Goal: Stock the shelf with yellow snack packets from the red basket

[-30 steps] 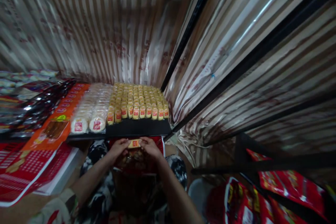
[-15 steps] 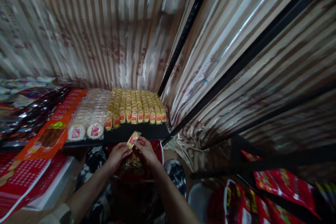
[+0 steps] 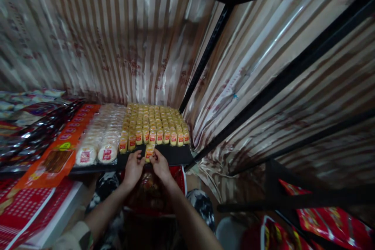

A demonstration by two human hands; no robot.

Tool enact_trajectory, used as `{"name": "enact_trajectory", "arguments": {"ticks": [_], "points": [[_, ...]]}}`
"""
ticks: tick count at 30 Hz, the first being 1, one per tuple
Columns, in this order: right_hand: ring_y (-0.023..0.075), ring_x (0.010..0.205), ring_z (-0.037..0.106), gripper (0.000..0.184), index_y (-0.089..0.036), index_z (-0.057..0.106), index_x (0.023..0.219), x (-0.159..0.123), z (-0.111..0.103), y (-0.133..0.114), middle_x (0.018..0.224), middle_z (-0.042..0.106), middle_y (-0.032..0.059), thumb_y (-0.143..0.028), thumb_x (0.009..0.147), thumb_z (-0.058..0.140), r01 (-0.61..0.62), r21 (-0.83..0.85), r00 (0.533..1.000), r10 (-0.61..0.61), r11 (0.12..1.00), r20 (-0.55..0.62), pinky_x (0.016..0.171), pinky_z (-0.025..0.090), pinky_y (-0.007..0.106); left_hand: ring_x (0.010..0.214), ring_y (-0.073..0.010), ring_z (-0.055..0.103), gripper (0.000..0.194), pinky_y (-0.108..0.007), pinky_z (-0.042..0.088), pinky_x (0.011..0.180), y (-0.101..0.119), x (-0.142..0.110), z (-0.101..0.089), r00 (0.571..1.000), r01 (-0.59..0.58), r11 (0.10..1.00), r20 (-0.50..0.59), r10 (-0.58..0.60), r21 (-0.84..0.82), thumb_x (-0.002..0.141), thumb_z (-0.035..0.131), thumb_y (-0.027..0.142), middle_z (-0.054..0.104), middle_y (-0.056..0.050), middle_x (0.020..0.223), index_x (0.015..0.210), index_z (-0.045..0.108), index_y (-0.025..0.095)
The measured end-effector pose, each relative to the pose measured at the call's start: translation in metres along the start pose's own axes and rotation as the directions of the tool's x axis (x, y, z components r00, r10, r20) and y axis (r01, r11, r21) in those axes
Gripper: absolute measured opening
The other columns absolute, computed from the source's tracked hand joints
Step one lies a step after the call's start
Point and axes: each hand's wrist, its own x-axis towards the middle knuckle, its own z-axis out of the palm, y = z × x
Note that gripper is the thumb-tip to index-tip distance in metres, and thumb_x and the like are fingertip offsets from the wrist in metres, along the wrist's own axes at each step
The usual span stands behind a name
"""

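Note:
A small yellow wrapped snack cake with a red and white label stands upright between my two hands, just over the front of the black shelf. My right hand pinches its right side with thumb and fingers. At its lower left edge, the curled fingertips of my left hand press against it. Right behind are rows of the same yellow snack cakes, packed close together with labels facing me. Below my hands, a red bag holds items in clear wrapping, too dark to make out.
Left of the yellow rows stand round white wrapped crackers, then an orange snack packet hanging past the shelf edge. Black rack posts and striped plastic sheeting close off the back and right. Red packages lie at lower right.
Both hands have moved forward and up with the snack cake, from above the red bag to the shelf front. The cake has turned from tilted to upright. The view has shifted slightly.

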Motion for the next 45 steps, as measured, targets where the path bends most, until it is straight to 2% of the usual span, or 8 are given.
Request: {"name": "enact_trajectory", "arguments": {"ticks": [6,11,14,18,26,31,39,45], "points": [[0.0186,0.083,0.059,0.041,-0.021,0.060,0.114,0.019,0.013,-0.007,0.091,0.066,0.0058,-0.013,0.075,0.053,0.061,-0.276,0.994,-0.083,0.959,-0.069,0.077,0.047,0.029,0.063,-0.0152,0.058,0.038,-0.034,0.052,0.067,-0.001,0.010,0.014,0.994,-0.086,0.996,-0.073,0.084,-0.035,0.073,0.047,0.030,0.058,-0.006,0.084,0.106,0.055,0.013],[0.0165,0.079,0.058,0.038,-0.020,0.056,0.112,0.027,0.018,-0.010,0.089,0.065,0.0039,-0.013,0.075,0.055,0.075,-0.245,0.992,-0.097,0.967,-0.076,0.075,0.048,0.028,0.060,-0.0164,0.059,0.044,-0.031,0.051,0.061,-0.009,0.019,0.017,0.998,0.036,0.995,-0.044,-0.040,-0.089,0.076,0.046,0.038,0.058,-0.001,0.070,0.111,0.052,0.013],[0.0162,0.078,0.058,0.028,-0.019,0.059,0.102,0.028,0.019,-0.007,0.090,0.063,0.0048,-0.013,0.076,0.054,0.099,-0.235,0.990,-0.120,0.967,-0.078,0.075,0.049,0.029,0.055,-0.0155,0.060,0.036,-0.028,0.050,0.055,-0.012,0.028,0.017,0.993,0.113,0.986,0.045,-0.109,-0.122,0.076,0.047,0.037,0.057,0.001,0.065,0.104,0.053,0.016],[0.0136,0.076,0.058,0.031,-0.020,0.058,0.107,0.030,0.018,0.002,0.101,0.059,0.0056,-0.013,0.077,0.052,0.134,-0.160,0.986,-0.148,0.978,-0.077,0.070,0.051,0.026,0.052,-0.0141,0.061,0.026,-0.024,0.048,0.051,-0.008,0.035,0.017,0.983,0.177,0.975,0.067,-0.169,-0.136,0.076,0.048,0.034,0.057,0.002,0.065,0.095,0.051,0.017],[0.0153,0.082,0.058,0.041,-0.022,0.060,0.117,0.034,0.016,0.010,0.104,0.058,0.0083,-0.011,0.078,0.049,0.195,-0.138,0.976,-0.205,0.971,-0.066,0.079,0.051,0.029,0.045,-0.0132,0.058,0.034,-0.023,0.043,0.051,0.000,0.038,0.016,0.986,0.154,0.988,0.058,-0.155,0.028,0.077,0.050,0.034,0.057,0.005,0.059,0.104,0.053,0.015],[0.0174,0.093,0.055,0.043,-0.023,0.057,0.122,0.036,0.009,0.013,0.103,0.058,0.0083,-0.012,0.083,0.044,0.260,-0.230,0.957,-0.282,0.938,-0.068,0.087,0.048,0.031,0.055,-0.0148,0.060,0.031,-0.023,0.041,0.054,0.003,0.042,0.014,0.988,0.123,0.978,0.066,-0.136,0.170,0.080,0.049,0.036,0.063,0.001,0.063,0.102,0.057,0.015],[0.0162,0.086,0.055,0.045,-0.021,0.055,0.125,0.036,0.005,0.025,0.093,0.056,0.0075,-0.011,0.085,0.036,0.276,-0.344,0.950,-0.310,0.898,-0.046,0.082,0.048,0.027,0.073,-0.0212,0.064,0.032,-0.025,0.036,0.055,0.017,0.050,0.019,0.994,0.080,0.893,0.028,-0.103,0.443,0.086,0.045,0.040,0.069,-0.004,0.080,0.106,0.056,0.018],[0.0171,0.087,0.055,0.051,-0.023,0.053,0.127,0.036,0.007,0.027,0.092,0.057,0.0075,-0.007,0.081,0.037,0.240,-0.408,0.954,-0.292,0.881,-0.071,0.083,0.048,0.027,0.073,-0.0230,0.064,0.030,-0.027,0.037,0.055,0.025,0.050,0.021,0.995,0.092,0.869,-0.018,-0.096,0.487,0.085,0.046,0.038,0.069,-0.006,0.081,0.106,0.056,0.018]]}}
